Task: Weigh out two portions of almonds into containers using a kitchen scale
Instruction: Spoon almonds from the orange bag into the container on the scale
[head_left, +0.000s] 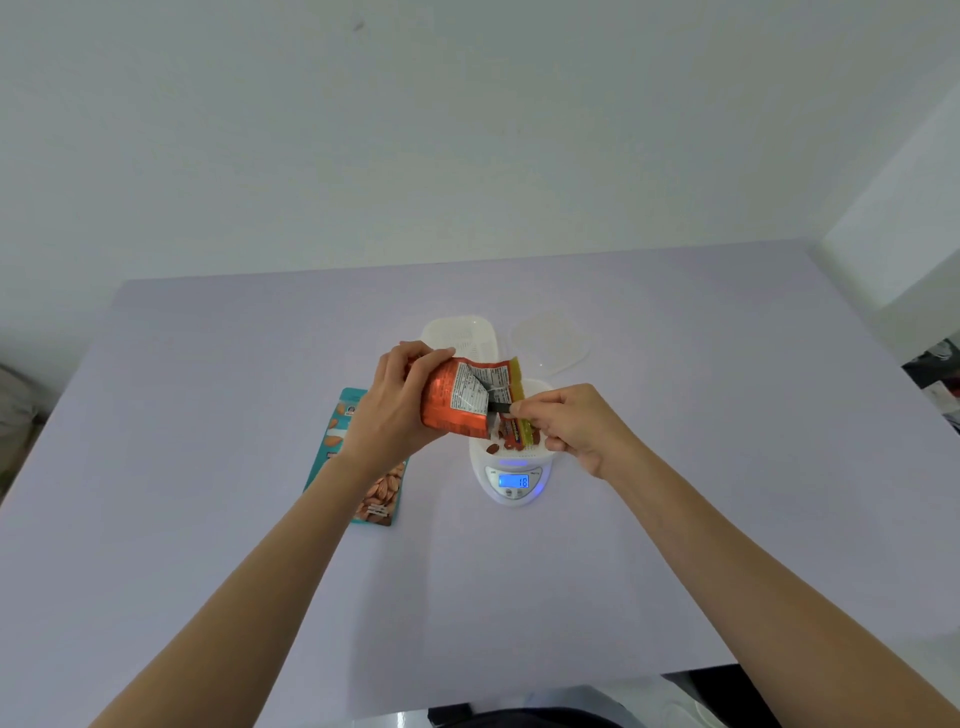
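Scale (514, 480) at middle of table (208, 415) — container (539, 387) on it, almonds (506, 445) inside, tilted pouch (460, 402) above. Left of scale, flat pouch (376, 499). Behind scale — second container (460, 332), lid (550, 340) to its right.

1. The left hand (395, 400) holds a shiny orange foil bag (457, 400), tipped over a small white tub (541, 387).
2. The right hand (571, 421) pinches the bag's open yellow end.
3. The tub sits on a round white kitchen scale (514, 493) with a blue lit screen that shows 18.
4. A few brown almonds (506, 444) lie in the tub.
5. A flat teal almond packet (340, 431) lies on the pale purple table (208, 415), left of the scale.
6. A white plastic basket (460, 332) and a clear lid (550, 340) sit behind.
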